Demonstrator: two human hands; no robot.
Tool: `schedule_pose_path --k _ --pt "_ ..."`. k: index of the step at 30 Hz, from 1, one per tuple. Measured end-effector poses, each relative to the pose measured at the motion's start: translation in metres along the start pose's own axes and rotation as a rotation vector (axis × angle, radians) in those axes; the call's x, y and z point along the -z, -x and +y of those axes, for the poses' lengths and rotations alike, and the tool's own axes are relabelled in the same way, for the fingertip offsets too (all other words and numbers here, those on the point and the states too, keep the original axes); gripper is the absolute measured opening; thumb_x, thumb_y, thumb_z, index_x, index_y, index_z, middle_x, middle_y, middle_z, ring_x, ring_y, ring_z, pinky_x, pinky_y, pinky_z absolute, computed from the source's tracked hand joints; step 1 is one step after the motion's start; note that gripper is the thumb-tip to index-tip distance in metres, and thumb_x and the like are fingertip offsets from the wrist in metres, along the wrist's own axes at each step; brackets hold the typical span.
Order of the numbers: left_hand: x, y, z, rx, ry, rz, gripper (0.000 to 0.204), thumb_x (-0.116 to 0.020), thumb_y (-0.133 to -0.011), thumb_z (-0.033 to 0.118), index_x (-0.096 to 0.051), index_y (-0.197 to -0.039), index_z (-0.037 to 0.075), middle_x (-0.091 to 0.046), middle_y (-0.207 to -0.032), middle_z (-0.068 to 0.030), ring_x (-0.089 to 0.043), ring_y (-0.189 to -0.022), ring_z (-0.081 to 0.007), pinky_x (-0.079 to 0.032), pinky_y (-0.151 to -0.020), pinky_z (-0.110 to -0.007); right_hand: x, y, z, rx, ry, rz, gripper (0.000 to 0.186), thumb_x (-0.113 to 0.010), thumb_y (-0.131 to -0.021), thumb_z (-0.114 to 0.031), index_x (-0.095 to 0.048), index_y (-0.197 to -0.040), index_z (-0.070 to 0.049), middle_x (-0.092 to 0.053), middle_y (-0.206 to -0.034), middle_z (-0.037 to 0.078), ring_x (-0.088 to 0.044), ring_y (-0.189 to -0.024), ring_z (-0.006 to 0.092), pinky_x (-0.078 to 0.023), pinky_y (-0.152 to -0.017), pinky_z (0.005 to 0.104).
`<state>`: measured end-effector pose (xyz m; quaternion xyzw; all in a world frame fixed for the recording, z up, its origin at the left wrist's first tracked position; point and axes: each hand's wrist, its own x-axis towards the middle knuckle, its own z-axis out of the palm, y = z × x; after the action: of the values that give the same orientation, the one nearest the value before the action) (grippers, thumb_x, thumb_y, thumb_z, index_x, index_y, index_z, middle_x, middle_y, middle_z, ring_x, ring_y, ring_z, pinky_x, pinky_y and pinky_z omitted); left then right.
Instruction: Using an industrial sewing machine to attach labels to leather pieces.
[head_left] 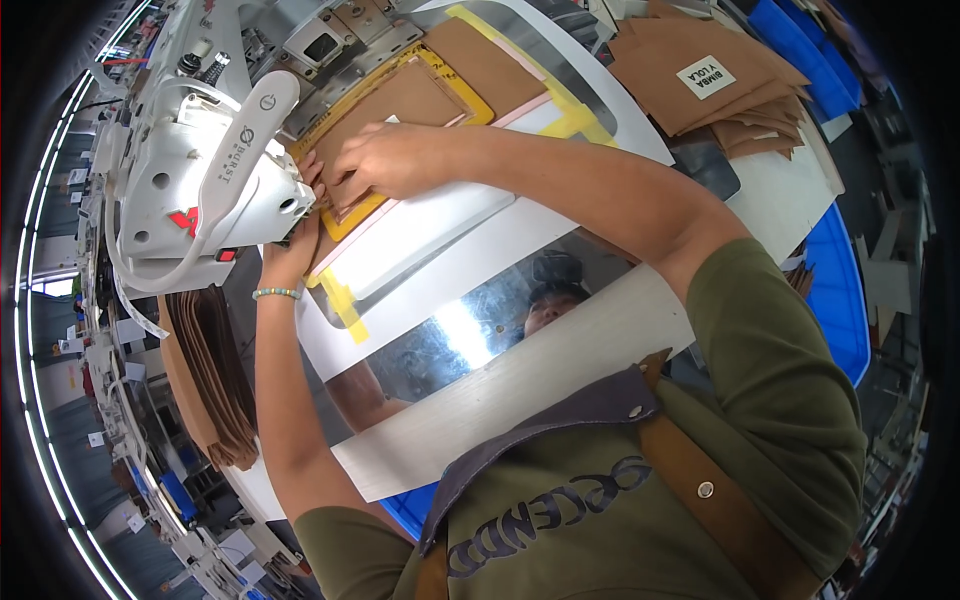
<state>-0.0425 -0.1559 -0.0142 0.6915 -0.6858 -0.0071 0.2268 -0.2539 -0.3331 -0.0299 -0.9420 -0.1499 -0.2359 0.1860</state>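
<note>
A brown panel lies inside a yellow frame on the sewing machine's bed. My right hand rests on the frame's near left part, its fingers bent and drawn together at the panel's edge. What lies under those fingertips is hidden. Close beside it, my left hand reaches up next to the white sewing machine head. Its fingers stretch along the frame's left end, partly covered by the machine head. A small white piece shows just beyond my right knuckles.
Brown pieces are stacked at the far right, one with a pale label. More brown pieces hang at the left. Blue bins stand at the right. Yellow tape marks the white sheet. A shiny metal plate lies nearer me.
</note>
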Motion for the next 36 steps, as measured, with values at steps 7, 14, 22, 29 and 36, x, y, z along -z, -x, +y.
schedule_pose_path --k 7,14,22,29,36 --pt "-0.007 -0.005 0.002 0.031 -0.03 0.034 0.035 -0.066 -0.106 0.014 -0.068 -0.141 0.008 -0.067 -0.149 -0.0092 -0.06 -0.14 -0.0268 -0.042 -0.122 -0.038 -0.001 0.001 0.001 -0.044 0.002 -0.04 0.039 -0.064 -0.095 -0.006 -0.083 -0.122 -0.027 -0.072 -0.134 0.002 -0.063 -0.127 0.027 -0.048 -0.109 0.0445" --pt "-0.004 -0.011 -0.012 -0.025 -0.075 0.031 0.033 -0.064 -0.107 0.014 -0.069 -0.14 0.007 -0.07 -0.144 -0.0089 -0.063 -0.133 -0.0252 -0.045 -0.118 -0.035 -0.002 0.0 0.001 -0.049 0.02 -0.029 0.039 -0.065 -0.093 -0.006 -0.083 -0.122 -0.025 -0.072 -0.135 0.004 -0.063 -0.127 0.0261 -0.048 -0.109 0.0445" --pt "-0.008 -0.013 -0.024 -0.074 -0.032 0.013 0.032 -0.06 -0.11 0.014 -0.067 -0.14 0.007 -0.067 -0.145 -0.0109 -0.06 -0.137 -0.0276 -0.042 -0.12 -0.039 0.0 -0.002 0.002 -0.082 -0.02 -0.022 0.036 -0.065 -0.094 -0.006 -0.085 -0.117 -0.025 -0.073 -0.132 0.004 -0.064 -0.126 0.0261 -0.049 -0.108 0.0443" --pt "-0.01 -0.023 -0.032 -0.081 -0.009 0.032 0.03 -0.06 -0.11 0.014 -0.069 -0.137 0.006 -0.069 -0.141 -0.0114 -0.061 -0.134 -0.0276 -0.043 -0.12 -0.04 0.001 -0.007 0.004 -0.093 -0.014 -0.016 0.034 -0.063 -0.093 -0.007 -0.085 -0.115 -0.021 -0.073 -0.131 0.003 -0.064 -0.125 0.0256 -0.049 -0.108 0.0437" --pt "-0.016 -0.018 -0.039 -0.057 0.152 0.086 0.028 -0.064 -0.108 0.016 -0.071 -0.133 0.007 -0.071 -0.142 -0.011 -0.064 -0.134 -0.0257 -0.046 -0.119 -0.04 -0.005 -0.018 0.005 -0.163 -0.07 -0.027 0.035 -0.06 -0.092 -0.006 -0.085 -0.115 -0.017 -0.074 -0.133 0.004 -0.063 -0.129 0.0273 -0.049 -0.113 0.0443"
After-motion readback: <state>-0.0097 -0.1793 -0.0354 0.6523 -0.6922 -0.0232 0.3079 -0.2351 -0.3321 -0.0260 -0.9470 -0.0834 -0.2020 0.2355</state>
